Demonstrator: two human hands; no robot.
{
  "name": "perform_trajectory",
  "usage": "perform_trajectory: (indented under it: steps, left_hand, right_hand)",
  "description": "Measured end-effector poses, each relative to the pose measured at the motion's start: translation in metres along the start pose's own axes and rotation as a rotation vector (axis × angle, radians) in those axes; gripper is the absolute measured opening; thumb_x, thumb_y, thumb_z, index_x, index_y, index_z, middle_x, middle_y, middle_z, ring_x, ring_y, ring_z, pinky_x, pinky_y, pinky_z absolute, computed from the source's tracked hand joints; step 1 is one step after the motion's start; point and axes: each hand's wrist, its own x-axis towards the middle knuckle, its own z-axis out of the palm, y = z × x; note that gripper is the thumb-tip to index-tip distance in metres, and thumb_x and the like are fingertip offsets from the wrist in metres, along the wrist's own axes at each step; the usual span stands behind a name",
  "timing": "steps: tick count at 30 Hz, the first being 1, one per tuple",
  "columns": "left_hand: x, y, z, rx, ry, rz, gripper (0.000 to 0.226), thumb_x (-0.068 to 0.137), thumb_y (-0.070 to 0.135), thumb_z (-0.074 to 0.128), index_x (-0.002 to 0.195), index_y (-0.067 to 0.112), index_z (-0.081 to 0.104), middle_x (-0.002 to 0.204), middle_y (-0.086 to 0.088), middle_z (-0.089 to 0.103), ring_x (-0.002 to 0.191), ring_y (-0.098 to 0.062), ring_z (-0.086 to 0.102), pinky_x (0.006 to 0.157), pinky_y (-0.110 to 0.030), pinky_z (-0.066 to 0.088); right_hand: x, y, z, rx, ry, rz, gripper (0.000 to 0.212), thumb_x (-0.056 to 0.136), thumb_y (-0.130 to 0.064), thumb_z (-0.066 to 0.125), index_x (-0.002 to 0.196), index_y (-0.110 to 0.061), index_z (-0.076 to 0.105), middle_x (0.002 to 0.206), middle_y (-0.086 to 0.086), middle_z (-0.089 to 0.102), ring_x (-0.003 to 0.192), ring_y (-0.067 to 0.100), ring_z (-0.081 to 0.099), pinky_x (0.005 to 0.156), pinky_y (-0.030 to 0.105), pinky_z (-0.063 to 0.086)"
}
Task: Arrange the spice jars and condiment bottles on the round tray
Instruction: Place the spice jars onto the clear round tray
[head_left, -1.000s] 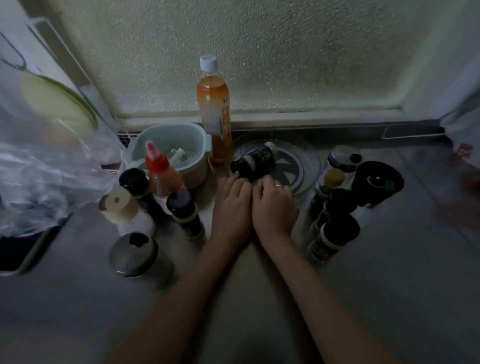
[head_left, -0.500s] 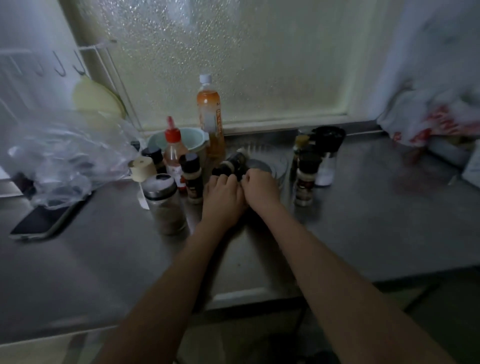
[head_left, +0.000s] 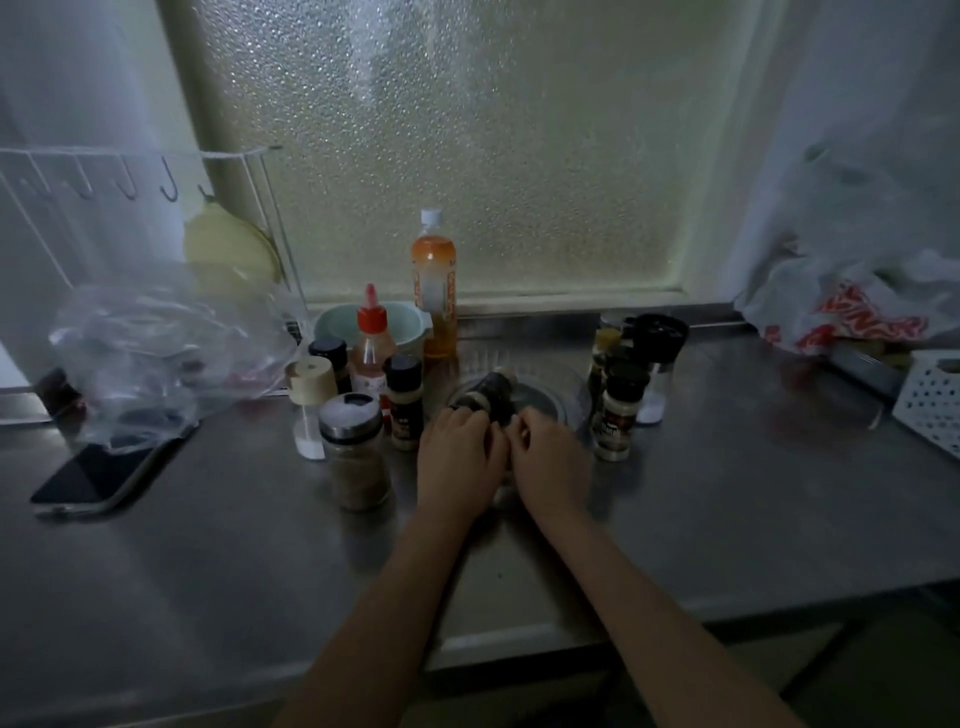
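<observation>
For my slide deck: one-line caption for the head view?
Both hands at a tipped jar on the round tray, upright jars either side.

Light level: dim, murky overall; colours were muted
Source: the frosted window (head_left: 467, 156) behind was the brightest area
Sheen: the steel counter (head_left: 727, 493) carried soft grey reflections
Shadows: dark beneath the forearms
Sharpness: soft and smeared; jar labels were unreadable
Edges: wide-angle bending showed at the sides
</observation>
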Motion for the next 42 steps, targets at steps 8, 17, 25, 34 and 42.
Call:
perform_trajectory:
  steps: [8,17,25,34,42]
  left_hand:
    - [0.004,-0.005,0.005,-0.106,0.142,-0.136,0.02,0.082,0.004,0.063,0.087,0.009,0.045,0.094,-0.011,0.05,0.085,-0.021,0.046,0.064,-0.026,0.033]
    - [0.011,-0.008,0.006,-0.125,0.139,-0.21,0.029,0.079,0.0,0.063,0.105,0.003,0.052,0.116,-0.017,0.05,0.101,-0.029,0.051,0.078,-0.021,0.032]
    - [0.018,-0.008,0.004,-0.205,0.177,-0.17,0.03,0.081,-0.007,0.059,0.105,0.008,0.047,0.113,-0.002,0.039,0.076,-0.002,0.042,0.07,-0.002,0.038]
    - [0.05,-0.009,0.015,-0.131,0.123,-0.184,0.023,0.082,-0.003,0.056,0.098,0.012,0.049,0.099,0.0,0.044,0.082,-0.01,0.043,0.063,-0.012,0.031]
    - [0.051,-0.016,0.021,-0.092,0.025,-0.206,0.01,0.086,0.014,0.06,0.091,0.016,0.052,0.09,0.003,0.05,0.076,-0.01,0.046,0.056,-0.02,0.03]
  right_hand:
    - [0.042,0.0,-0.01,-0.014,0.106,-0.157,0.014,0.089,-0.014,0.052,0.1,-0.02,0.059,0.091,0.007,0.061,0.078,0.022,0.055,0.052,0.024,0.034]
    - [0.085,-0.007,0.015,-0.107,-0.474,-0.282,0.051,0.082,-0.012,0.059,0.123,-0.04,0.048,0.14,-0.004,0.048,0.125,0.031,0.038,0.097,0.049,0.04]
    - [0.098,0.007,0.019,0.135,-0.382,-0.302,0.028,0.079,-0.011,0.065,0.098,-0.028,0.055,0.111,0.002,0.061,0.103,0.024,0.056,0.082,0.036,0.047]
    - [0.099,0.008,0.026,-0.014,-0.432,-0.248,0.035,0.089,-0.018,0.059,0.123,-0.028,0.054,0.125,0.007,0.043,0.112,0.03,0.048,0.092,0.048,0.048]
    - [0.095,0.012,0.02,0.417,-0.292,-0.022,0.027,0.089,-0.022,0.062,0.114,-0.02,0.051,0.113,0.01,0.059,0.094,0.02,0.055,0.075,0.03,0.041]
